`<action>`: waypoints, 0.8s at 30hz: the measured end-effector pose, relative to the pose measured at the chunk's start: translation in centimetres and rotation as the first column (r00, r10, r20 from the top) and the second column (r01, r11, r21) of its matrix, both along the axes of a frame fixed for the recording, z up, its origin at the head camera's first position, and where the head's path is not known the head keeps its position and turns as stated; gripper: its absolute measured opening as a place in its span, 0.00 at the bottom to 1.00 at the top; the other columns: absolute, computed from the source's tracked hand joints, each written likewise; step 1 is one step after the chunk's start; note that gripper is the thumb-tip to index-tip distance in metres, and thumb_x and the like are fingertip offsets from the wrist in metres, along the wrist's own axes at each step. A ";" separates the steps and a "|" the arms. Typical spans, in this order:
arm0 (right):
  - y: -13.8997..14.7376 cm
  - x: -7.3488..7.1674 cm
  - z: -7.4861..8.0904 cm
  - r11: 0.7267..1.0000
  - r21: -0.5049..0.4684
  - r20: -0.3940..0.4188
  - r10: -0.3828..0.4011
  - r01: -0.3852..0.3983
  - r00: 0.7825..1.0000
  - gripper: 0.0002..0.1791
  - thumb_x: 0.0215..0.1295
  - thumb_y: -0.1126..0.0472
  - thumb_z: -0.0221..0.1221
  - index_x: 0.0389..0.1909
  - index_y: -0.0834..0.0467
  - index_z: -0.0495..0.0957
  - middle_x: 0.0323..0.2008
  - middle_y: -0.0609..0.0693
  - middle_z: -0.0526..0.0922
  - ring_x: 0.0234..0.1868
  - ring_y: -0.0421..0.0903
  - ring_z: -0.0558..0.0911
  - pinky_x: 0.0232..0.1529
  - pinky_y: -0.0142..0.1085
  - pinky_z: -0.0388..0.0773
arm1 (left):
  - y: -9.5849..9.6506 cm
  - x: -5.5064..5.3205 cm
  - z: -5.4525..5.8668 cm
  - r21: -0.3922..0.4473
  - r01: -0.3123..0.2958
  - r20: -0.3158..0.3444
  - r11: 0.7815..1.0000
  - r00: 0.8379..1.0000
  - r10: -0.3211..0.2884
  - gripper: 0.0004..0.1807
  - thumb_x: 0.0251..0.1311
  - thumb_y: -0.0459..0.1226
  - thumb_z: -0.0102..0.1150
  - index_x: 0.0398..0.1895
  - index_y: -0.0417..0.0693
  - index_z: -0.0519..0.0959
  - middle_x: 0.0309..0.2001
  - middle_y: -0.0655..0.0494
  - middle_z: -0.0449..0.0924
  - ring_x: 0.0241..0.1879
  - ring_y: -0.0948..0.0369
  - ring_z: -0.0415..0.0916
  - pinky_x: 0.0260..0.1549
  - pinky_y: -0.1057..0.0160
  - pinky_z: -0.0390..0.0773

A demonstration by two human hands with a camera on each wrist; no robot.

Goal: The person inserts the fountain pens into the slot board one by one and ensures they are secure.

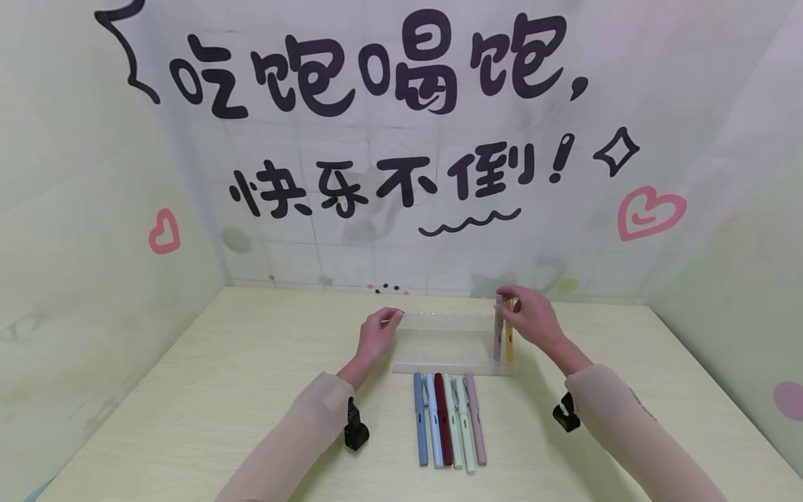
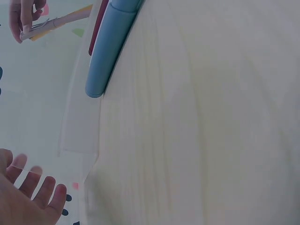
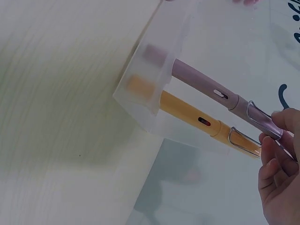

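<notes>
Got a big printed backdrop [image 1: 376, 146] across the far side, covered in chunky black writing plus a few pink hearts. Next size down, a pale wood-look table [image 1: 270, 341]. Light sleeves [image 1: 627, 418] reaching in from near left and near right. Toward the far side, a clear stand [image 1: 445, 345]. Gripping its upper left corner with the left hand [image 1: 376, 333], thumb and fingers on the edge. Pinching a mauve pen [image 3: 206, 86] by the cap with the right hand [image 1: 533, 315], pretty much upright at the stand's right end, bottom behind the frosted lip. Just right of it, a yellow pen [image 3: 187, 112], also in the stand; can't tell about finger contact there. Just near of the stand, side by side on the table, left to right: blue pen [image 1: 421, 425], light blue pen [image 1: 435, 425], dark red pen [image 1: 444, 425], two pale green pens [image 1: 465, 425], pinkish pen [image 1: 476, 425]. Smaller still, black wrist gadgets [image 1: 355, 427]. Tiniest: silver clips [image 3: 262, 123].
</notes>
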State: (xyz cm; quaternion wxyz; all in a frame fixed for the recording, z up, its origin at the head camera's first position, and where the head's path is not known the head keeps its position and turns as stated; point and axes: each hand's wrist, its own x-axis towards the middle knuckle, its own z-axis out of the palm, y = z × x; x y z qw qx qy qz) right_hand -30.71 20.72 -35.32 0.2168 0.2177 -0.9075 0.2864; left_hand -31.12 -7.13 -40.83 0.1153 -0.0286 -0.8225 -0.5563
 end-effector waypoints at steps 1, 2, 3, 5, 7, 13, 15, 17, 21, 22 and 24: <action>0.0 0.0 0.0 1.000 0.001 0.004 -0.001 0.001 1.000 0.13 0.55 0.63 0.59 0.41 0.65 0.76 0.33 0.55 0.79 0.21 0.42 0.72 0.18 0.34 0.68 | 0.0 0.0 0.0 -0.002 0.000 -0.001 1.000 1.000 0.000 0.13 0.61 0.40 0.50 0.40 0.41 0.77 0.42 0.48 0.77 0.44 0.53 0.73 0.43 0.59 0.73; 0.0 -0.1 0.0 1.000 0.001 0.007 -0.002 0.002 1.000 0.13 0.55 0.63 0.59 0.41 0.65 0.76 0.33 0.54 0.79 0.21 0.42 0.72 0.18 0.34 0.68 | 0.0 0.0 0.0 -0.003 0.000 0.000 1.000 1.000 0.000 0.13 0.61 0.40 0.50 0.40 0.41 0.77 0.42 0.48 0.77 0.44 0.53 0.73 0.43 0.59 0.73; 0.0 -0.1 0.0 1.000 0.004 0.005 -0.002 0.002 1.000 0.14 0.55 0.63 0.59 0.41 0.65 0.76 0.33 0.54 0.79 0.21 0.42 0.71 0.18 0.34 0.68 | 0.0 0.0 0.0 -0.006 0.001 -0.002 1.000 1.000 -0.001 0.13 0.61 0.40 0.50 0.41 0.41 0.77 0.42 0.48 0.77 0.44 0.53 0.73 0.43 0.59 0.73; -0.1 -0.1 0.0 1.000 0.009 -0.001 -0.001 0.001 1.000 0.14 0.54 0.63 0.59 0.41 0.65 0.76 0.33 0.54 0.79 0.21 0.42 0.71 0.18 0.33 0.68 | 0.0 0.0 -0.1 -0.017 0.003 -0.010 1.000 1.000 -0.003 0.13 0.61 0.40 0.50 0.41 0.40 0.77 0.41 0.48 0.77 0.44 0.53 0.73 0.42 0.58 0.73; -0.2 -0.1 0.0 1.000 0.012 -0.015 -0.002 0.002 1.000 0.14 0.54 0.63 0.60 0.40 0.65 0.77 0.33 0.54 0.78 0.20 0.42 0.71 0.17 0.33 0.67 | 0.0 0.0 -0.1 -0.019 0.001 -0.009 1.000 1.000 -0.001 0.13 0.61 0.40 0.50 0.41 0.41 0.77 0.41 0.49 0.77 0.43 0.53 0.73 0.42 0.59 0.73; -0.4 -0.3 -0.1 1.000 0.021 -0.057 -0.021 0.023 0.998 0.13 0.51 0.64 0.62 0.38 0.65 0.79 0.35 0.56 0.72 0.20 0.42 0.68 0.17 0.33 0.66 | 0.0 0.1 0.0 -0.009 0.000 -0.001 1.000 1.000 0.000 0.13 0.61 0.41 0.50 0.41 0.41 0.77 0.42 0.49 0.78 0.43 0.54 0.73 0.42 0.59 0.74; -0.4 -0.4 -0.2 0.999 0.033 -0.071 -0.031 0.033 0.997 0.13 0.51 0.64 0.62 0.38 0.65 0.79 0.35 0.56 0.70 0.21 0.42 0.67 0.18 0.33 0.66 | 0.0 0.1 0.0 -0.012 0.005 -0.008 1.000 1.000 -0.005 0.13 0.61 0.40 0.50 0.41 0.40 0.77 0.41 0.48 0.78 0.43 0.54 0.74 0.41 0.59 0.74; -0.5 -0.5 -0.3 0.998 0.042 -0.083 -0.038 0.042 0.996 0.13 0.51 0.64 0.63 0.38 0.65 0.79 0.36 0.57 0.70 0.20 0.42 0.67 0.18 0.33 0.66 | 0.0 0.1 0.0 -0.011 0.009 -0.011 1.000 1.000 -0.009 0.14 0.61 0.40 0.50 0.41 0.40 0.77 0.41 0.48 0.77 0.43 0.53 0.74 0.41 0.59 0.74; -0.5 -0.7 -0.4 0.998 0.047 -0.085 -0.047 0.051 0.995 0.14 0.50 0.65 0.63 0.39 0.65 0.79 0.36 0.58 0.70 0.21 0.44 0.68 0.18 0.34 0.66 | 0.0 0.1 0.0 -0.008 0.015 -0.010 1.000 1.000 -0.015 0.14 0.61 0.40 0.49 0.41 0.40 0.77 0.41 0.48 0.77 0.43 0.54 0.73 0.42 0.59 0.74; -0.5 -0.7 -0.4 0.997 0.047 -0.083 -0.049 0.053 0.995 0.14 0.50 0.65 0.63 0.39 0.64 0.79 0.36 0.58 0.70 0.21 0.45 0.68 0.18 0.34 0.66 | -0.1 0.1 0.0 -0.008 0.015 -0.012 1.000 1.000 -0.015 0.14 0.61 0.40 0.49 0.41 0.40 0.77 0.41 0.48 0.77 0.43 0.54 0.73 0.41 0.59 0.74; -0.5 -0.8 -0.5 0.997 0.048 -0.078 -0.053 0.057 0.996 0.14 0.50 0.65 0.63 0.39 0.65 0.79 0.36 0.59 0.70 0.21 0.45 0.68 0.17 0.34 0.66 | -0.1 0.1 0.0 -0.005 0.012 -0.010 1.000 1.000 -0.012 0.14 0.61 0.41 0.50 0.41 0.40 0.77 0.41 0.48 0.77 0.43 0.54 0.73 0.42 0.59 0.74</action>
